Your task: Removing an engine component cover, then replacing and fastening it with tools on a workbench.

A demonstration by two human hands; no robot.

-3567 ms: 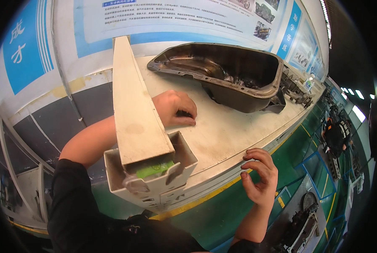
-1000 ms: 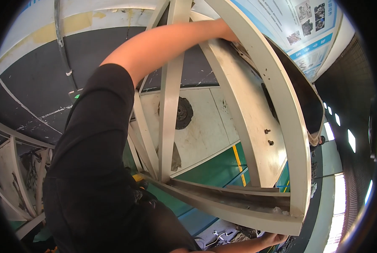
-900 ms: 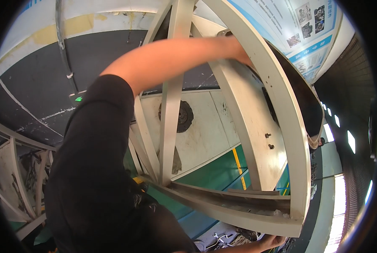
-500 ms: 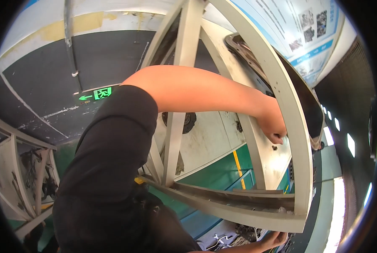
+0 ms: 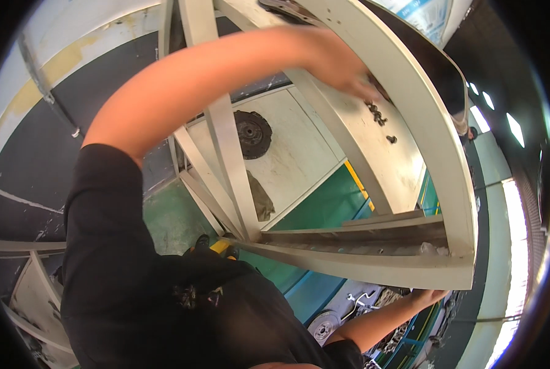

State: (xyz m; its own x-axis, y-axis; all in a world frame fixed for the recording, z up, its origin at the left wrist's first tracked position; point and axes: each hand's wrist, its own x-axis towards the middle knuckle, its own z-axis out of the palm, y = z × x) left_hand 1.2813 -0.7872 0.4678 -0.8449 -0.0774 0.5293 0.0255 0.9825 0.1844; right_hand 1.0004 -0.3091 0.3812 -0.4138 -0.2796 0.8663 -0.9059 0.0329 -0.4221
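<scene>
Several bolts near left hand, right hand by frame, grips unclear, poster illegible

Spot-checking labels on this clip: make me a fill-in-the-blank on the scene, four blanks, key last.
1. The hand nearest the small dark bolts is the ____ one.
2. In the picture, the other hand is just ____ (above/below) the cream bottom rail.
3. The sleeve on the raised arm is ____ in colour.
4. The floor is mostly ____ in colour.

Missing words: left; below; black; green
</scene>
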